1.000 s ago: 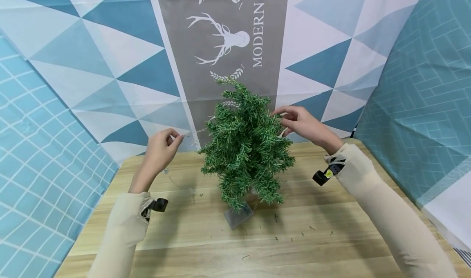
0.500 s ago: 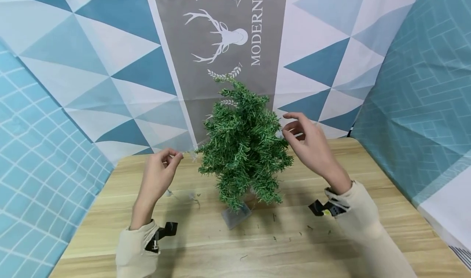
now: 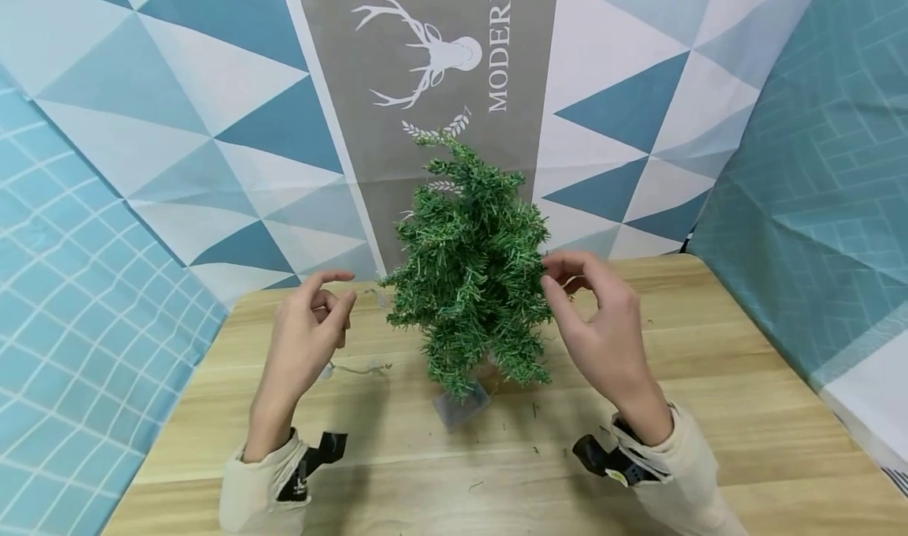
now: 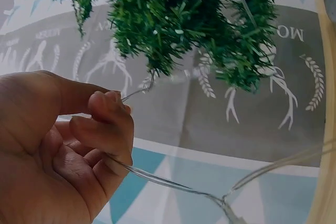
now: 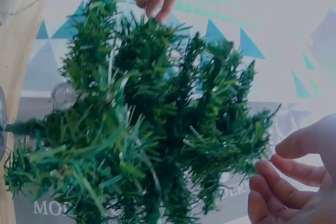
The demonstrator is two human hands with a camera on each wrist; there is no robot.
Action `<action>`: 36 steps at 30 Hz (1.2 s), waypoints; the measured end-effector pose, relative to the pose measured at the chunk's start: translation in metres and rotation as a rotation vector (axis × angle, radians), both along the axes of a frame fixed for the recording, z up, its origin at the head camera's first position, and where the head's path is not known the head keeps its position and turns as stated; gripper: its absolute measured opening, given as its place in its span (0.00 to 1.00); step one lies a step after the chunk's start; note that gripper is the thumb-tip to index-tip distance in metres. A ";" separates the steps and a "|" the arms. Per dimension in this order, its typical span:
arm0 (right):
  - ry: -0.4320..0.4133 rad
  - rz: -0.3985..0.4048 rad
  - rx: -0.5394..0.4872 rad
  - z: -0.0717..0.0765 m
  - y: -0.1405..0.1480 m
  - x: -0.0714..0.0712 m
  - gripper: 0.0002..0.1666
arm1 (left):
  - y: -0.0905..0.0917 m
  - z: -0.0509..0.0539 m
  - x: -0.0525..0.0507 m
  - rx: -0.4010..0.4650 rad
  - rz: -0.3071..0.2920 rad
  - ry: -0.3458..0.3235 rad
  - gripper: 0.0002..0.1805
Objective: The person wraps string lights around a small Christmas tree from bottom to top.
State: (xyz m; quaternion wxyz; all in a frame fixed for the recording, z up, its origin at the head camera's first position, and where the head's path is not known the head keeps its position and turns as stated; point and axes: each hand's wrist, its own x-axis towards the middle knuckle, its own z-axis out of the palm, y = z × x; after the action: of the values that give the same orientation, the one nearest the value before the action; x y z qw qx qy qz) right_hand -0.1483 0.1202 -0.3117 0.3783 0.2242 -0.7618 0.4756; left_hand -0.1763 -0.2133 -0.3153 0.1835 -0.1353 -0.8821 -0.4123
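A small green artificial tree stands upright on the table between the hands. To its left, the left hand has curled fingers. The left wrist view shows this hand holding a thin clear wire, one strand running from the fingertips toward a branch, another hanging from the curled fingers. At the tree's right side is the right hand, fingers loosely bent. In the right wrist view the right hand has its fingertips beside the outer branch tips, with no held object visible; whether they touch is unclear.
A translucent flat block lies at the tree's foot. Another piece of wire lies on the wooden table near the left hand. Small green and dark scraps are scattered in front. Patterned cloth hangs behind and at both sides.
The right hand has moved down and nearer along the tree's right side. My left hand has lowered slightly from its earlier height, and its index finger has lifted away from the thumb.
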 end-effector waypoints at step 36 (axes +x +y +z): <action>-0.147 0.491 0.575 -0.041 -0.086 0.049 0.26 | 0.059 0.024 0.063 -0.099 -0.235 0.038 0.13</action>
State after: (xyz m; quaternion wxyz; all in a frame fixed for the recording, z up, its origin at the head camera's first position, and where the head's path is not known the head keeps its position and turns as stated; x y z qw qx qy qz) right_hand -0.0997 0.0338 -0.3529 0.1190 0.4622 -0.8129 0.3338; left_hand -0.1138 -0.1544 -0.2914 0.1437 -0.2542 -0.8759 -0.3840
